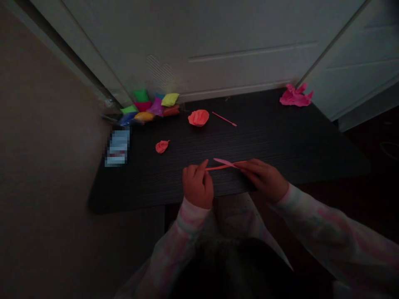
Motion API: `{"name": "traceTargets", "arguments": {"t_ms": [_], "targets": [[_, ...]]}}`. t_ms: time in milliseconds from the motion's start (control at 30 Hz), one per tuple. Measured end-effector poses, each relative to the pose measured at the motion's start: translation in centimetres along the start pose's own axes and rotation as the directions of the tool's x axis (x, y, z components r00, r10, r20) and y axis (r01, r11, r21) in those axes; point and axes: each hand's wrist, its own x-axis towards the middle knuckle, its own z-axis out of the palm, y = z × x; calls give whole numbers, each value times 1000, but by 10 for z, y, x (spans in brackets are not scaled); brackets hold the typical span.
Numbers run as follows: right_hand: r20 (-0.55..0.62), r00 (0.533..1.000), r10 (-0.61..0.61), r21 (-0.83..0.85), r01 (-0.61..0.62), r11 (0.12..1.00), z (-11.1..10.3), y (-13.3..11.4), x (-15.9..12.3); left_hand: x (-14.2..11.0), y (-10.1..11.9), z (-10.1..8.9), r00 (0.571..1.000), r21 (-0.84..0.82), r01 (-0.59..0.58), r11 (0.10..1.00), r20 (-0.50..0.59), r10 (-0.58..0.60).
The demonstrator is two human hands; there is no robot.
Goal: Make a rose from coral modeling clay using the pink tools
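Note:
A thin orange clay strip lies across the near edge of the dark table. My left hand has its fingers curled and pinches the strip's left end. My right hand is closed on a pink plastic modelling knife, whose blade rests over the strip. A larger orange clay lump and a smaller orange piece sit farther back on the table.
A pile of coloured clay packets lies at the back left corner. A thin pink stick tool is next to the large lump. A crumpled pink wrapper sits at the back right. A blurred card lies at the left edge.

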Motion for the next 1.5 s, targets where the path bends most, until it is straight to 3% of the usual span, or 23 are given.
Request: {"name": "traceTargets", "arguments": {"t_ms": [67,300,533,700,800,933,1000,1067,1267,1500], "targets": [[28,998,-47,-58,49,997,3,-2,0,-1,-2,-3,1000,35,-11,999,11,11],[113,984,-139,-354,171,919,11,-4,-2,-5,2,-6,976,253,-129,959,201,78],[178,974,-142,-460,210,863,11,-5,-3,-2,6,-3,957,337,-167,927,282,70],[191,976,-103,-430,178,885,12,-6,-2,-3,6,-3,949,324,-186,928,305,84],[152,986,-73,-284,115,952,10,-6,0,-6,2,-5,961,246,-164,955,260,97],[67,998,-14,12,14,1000,5,-7,4,-9,-7,-13,997,91,-70,993,31,67],[22,999,34,79,-36,996,5,-9,6,-11,-11,-18,996,56,-25,998,-78,29],[9,1000,27,84,-28,996,7,-11,7,-12,-15,-21,992,60,-7,998,-123,15],[73,994,-82,-142,92,986,22,-15,5,-14,-17,-19,997,225,-78,971,38,71],[147,980,-131,-381,179,907,23,-20,4,-11,-7,-17,976,369,-120,922,215,41]]}}
